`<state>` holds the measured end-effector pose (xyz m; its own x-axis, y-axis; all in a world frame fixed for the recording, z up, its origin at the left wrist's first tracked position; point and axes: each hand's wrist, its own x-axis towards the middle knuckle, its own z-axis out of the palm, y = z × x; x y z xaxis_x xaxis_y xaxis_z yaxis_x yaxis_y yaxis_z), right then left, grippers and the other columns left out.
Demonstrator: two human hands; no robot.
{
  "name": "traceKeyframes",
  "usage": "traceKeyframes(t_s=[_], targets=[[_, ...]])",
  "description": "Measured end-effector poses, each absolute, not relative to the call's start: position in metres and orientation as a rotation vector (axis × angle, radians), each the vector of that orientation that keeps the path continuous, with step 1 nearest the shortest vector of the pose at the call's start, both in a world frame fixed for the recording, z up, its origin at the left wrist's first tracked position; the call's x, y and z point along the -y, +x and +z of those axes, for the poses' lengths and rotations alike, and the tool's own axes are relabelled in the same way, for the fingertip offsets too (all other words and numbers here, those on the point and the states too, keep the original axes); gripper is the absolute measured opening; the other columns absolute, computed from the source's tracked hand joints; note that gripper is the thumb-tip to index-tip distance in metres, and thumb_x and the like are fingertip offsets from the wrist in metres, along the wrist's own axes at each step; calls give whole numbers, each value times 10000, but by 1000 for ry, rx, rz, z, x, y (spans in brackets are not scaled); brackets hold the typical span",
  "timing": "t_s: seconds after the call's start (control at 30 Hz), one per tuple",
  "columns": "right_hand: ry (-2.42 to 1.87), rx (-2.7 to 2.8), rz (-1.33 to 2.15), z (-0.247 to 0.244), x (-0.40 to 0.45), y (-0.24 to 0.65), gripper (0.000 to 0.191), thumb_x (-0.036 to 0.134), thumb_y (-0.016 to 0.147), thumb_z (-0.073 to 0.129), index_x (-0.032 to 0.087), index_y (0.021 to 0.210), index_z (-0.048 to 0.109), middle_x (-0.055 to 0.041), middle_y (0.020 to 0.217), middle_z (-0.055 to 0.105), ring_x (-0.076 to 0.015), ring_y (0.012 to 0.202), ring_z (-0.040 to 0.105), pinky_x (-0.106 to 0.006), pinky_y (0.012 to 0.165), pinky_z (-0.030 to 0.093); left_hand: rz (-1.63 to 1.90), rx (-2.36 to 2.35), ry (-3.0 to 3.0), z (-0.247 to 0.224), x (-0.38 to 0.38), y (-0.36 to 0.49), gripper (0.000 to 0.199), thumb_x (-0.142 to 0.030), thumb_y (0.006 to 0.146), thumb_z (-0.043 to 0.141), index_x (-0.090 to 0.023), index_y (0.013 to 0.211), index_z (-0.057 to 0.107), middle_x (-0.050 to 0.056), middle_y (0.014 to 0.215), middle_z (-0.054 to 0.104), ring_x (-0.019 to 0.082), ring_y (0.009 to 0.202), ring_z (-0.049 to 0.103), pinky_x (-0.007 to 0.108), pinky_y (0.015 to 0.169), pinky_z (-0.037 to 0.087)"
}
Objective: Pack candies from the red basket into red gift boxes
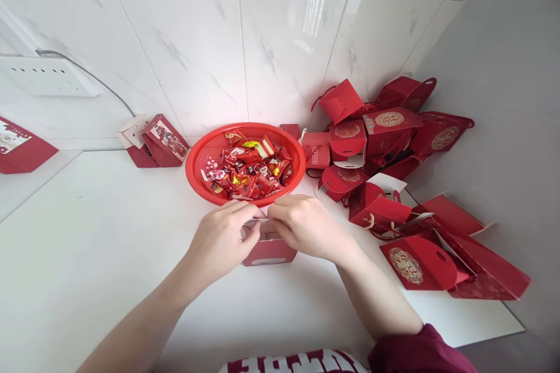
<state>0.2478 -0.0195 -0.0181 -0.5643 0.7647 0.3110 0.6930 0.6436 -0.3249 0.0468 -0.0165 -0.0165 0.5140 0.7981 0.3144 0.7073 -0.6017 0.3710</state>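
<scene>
- The work looks part-way along: the small red cardboard box (270,252) is folded up into shape, yet its top gapes between the hands, so closing it seems undone.
- Plenty of wrapped sweets in red, gold and white foil (254,172) lie in the round red plastic basket with perforated sides (191,170); whether any are inside the box, I cannot tell.
- Many red paper gift boxes with gold round emblems (389,119) are heaped to the right, most of them folded into form, a few with flaps or tops standing open.
- The box is upright on the white tabletop (109,245), just in front of the basket, near the person's body. Its outside is glossy red, with a pale rounded patch low on the near side; the inside looks paler.
- The left hand (227,233) is nearly closed, thumb and fingers pinching the box's upper edge.
- The right hand (306,224) is curled, fingertips gripping the same edge close beside the left; its palm is hidden.
</scene>
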Motion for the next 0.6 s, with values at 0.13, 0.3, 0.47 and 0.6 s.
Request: traceKeyframes(t_s=[0.13, 0.3, 0.47, 0.6], targets=[[-1247, 2365, 378, -19, 13, 252, 116, 118, 883, 550, 200, 815, 594, -3, 765, 632, -130, 658, 497, -240, 576, 274, 549, -1271, 2496, -14, 11, 42, 251, -126, 840, 501, -255, 1029, 605, -28, 969, 693, 158, 796, 636, 266, 710, 456], [-1208, 2347, 486, -12, 9, 261, 146, 93, 880, 545, 214, 951, 589, -10, 894, 670, -144, 755, 568, -230, 600, 316, 305, -1081, 2480, -5, 6, 33, 261, -73, 805, 433, -241, 971, 542, -35, 937, 648, 146, 753, 594, 238, 658, 420], [-1115, 2445, 530, -12, 6, 270, 304, -8, 854, 446, 213, 999, 595, -28, 988, 666, -160, 840, 596, -251, 691, 400, 249, -1191, 2439, -1, 2, 23, 386, -76, 819, 376, -276, 1039, 622, -40, 1096, 672, 125, 681, 591, 239, 641, 413], [-1155, 2434, 594, -16, 4, 275, 329, 11, 850, 468, 217, 1048, 631, -32, 1037, 693, -185, 916, 629, -282, 773, 449, 248, -1279, 2414, 0, 0, 19, 430, -103, 818, 391, -309, 1074, 670, -65, 1098, 699, 114, 598, 572, 248, 619, 412]])
